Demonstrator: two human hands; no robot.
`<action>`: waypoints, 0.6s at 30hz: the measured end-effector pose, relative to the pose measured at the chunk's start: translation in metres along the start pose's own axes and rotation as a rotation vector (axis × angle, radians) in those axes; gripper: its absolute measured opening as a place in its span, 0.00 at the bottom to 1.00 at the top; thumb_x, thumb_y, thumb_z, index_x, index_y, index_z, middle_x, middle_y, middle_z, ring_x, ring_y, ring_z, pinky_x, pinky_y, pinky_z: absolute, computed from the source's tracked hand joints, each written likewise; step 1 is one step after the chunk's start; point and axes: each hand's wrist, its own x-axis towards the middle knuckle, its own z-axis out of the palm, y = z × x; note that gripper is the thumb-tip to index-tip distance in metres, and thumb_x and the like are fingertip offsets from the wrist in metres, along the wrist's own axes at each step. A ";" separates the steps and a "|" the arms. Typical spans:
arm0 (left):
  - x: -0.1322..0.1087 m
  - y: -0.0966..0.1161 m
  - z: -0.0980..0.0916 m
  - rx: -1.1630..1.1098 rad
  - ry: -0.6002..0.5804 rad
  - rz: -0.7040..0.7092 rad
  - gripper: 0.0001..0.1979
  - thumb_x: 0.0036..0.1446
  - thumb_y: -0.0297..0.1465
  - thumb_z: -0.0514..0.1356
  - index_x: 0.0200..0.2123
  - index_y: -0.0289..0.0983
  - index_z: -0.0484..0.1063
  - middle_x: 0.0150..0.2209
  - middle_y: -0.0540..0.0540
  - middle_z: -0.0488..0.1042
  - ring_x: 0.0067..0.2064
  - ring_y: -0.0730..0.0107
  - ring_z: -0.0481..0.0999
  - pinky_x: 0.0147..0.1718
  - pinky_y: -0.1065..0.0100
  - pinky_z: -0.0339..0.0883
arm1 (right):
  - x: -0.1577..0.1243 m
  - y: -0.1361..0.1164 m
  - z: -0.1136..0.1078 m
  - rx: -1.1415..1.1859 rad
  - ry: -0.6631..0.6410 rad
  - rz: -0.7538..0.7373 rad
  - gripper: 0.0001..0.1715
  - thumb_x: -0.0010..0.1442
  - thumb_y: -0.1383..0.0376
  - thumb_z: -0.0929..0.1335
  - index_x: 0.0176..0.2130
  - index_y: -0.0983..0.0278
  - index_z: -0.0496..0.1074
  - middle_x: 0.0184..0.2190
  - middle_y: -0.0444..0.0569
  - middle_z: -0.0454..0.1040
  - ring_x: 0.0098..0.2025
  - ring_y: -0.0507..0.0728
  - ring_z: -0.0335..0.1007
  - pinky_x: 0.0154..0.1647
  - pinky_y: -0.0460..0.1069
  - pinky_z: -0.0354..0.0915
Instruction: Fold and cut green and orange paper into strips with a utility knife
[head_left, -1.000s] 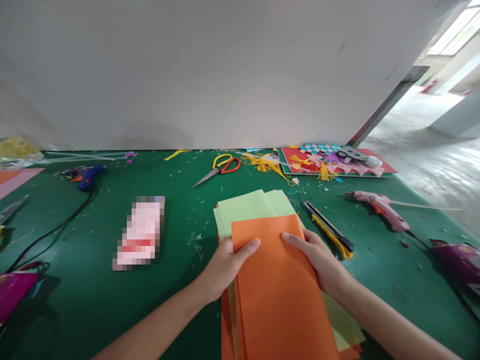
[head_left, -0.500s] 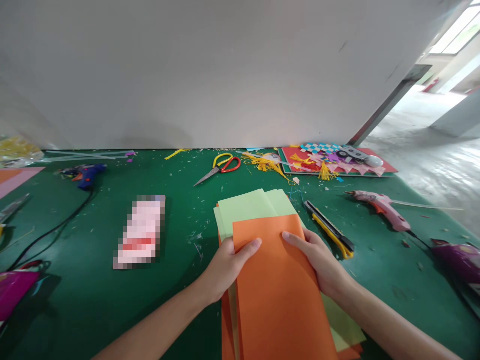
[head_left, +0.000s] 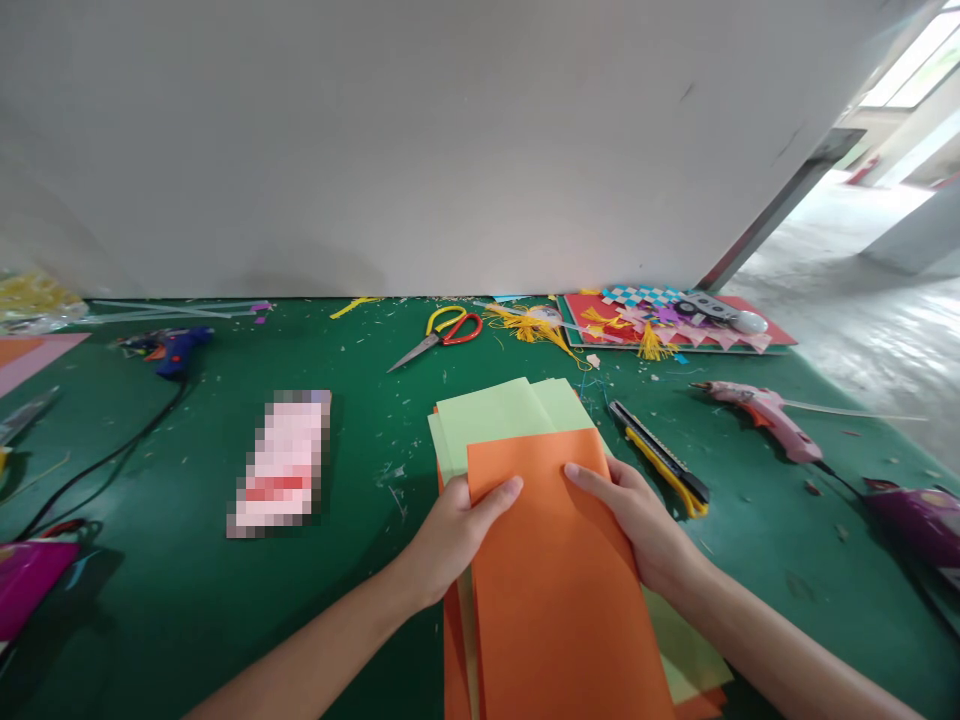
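Observation:
An orange sheet of paper (head_left: pixel 562 590), which looks folded, is held between my two hands. My left hand (head_left: pixel 454 535) grips its left edge, thumb flat on top and fingers hidden behind. On the opposite edge, my right hand (head_left: pixel 637 510) holds it the same way. Beneath it lie light green sheets (head_left: pixel 495 405), with more orange paper showing below them on both sides. Just right of my right hand rests a utility knife (head_left: pixel 660 460) with a yellow and black body.
Scissors (head_left: pixel 442 335) with yellow and red handles lie behind the papers on the green table (head_left: pixel 360 620). A pink glue gun (head_left: pixel 765 415) is at right, a blue one (head_left: pixel 180 350) at left. A blurred-out pink item (head_left: pixel 281 465) lies left. Craft scraps cover a red board (head_left: pixel 776 330). A white wall stands behind.

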 end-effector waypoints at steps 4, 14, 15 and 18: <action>0.000 0.000 0.000 -0.024 -0.002 -0.013 0.20 0.60 0.39 0.59 0.53 0.39 0.70 0.48 0.41 0.76 0.47 0.57 0.76 0.45 0.61 0.68 | 0.000 0.000 0.000 0.006 -0.007 0.000 0.27 0.52 0.57 0.73 0.49 0.65 0.71 0.35 0.53 0.80 0.30 0.61 0.78 0.28 0.51 0.74; 0.000 -0.001 0.000 -0.035 -0.011 -0.004 0.20 0.60 0.39 0.59 0.53 0.38 0.70 0.49 0.40 0.75 0.48 0.56 0.76 0.45 0.60 0.69 | 0.000 -0.001 0.000 0.004 -0.012 -0.003 0.26 0.53 0.58 0.73 0.49 0.65 0.71 0.35 0.54 0.80 0.31 0.61 0.78 0.28 0.51 0.74; 0.000 -0.001 0.000 -0.035 -0.012 -0.003 0.20 0.60 0.39 0.59 0.53 0.38 0.70 0.49 0.40 0.75 0.48 0.55 0.76 0.44 0.60 0.69 | 0.000 -0.001 0.000 0.004 -0.011 -0.003 0.25 0.53 0.58 0.73 0.48 0.65 0.71 0.35 0.54 0.80 0.31 0.61 0.78 0.28 0.51 0.74; 0.000 -0.001 -0.001 -0.036 -0.013 -0.008 0.19 0.60 0.39 0.59 0.53 0.39 0.70 0.49 0.41 0.75 0.48 0.55 0.75 0.44 0.60 0.69 | -0.001 -0.001 0.000 0.004 -0.010 -0.007 0.25 0.52 0.58 0.73 0.47 0.66 0.72 0.35 0.54 0.80 0.31 0.61 0.78 0.29 0.50 0.73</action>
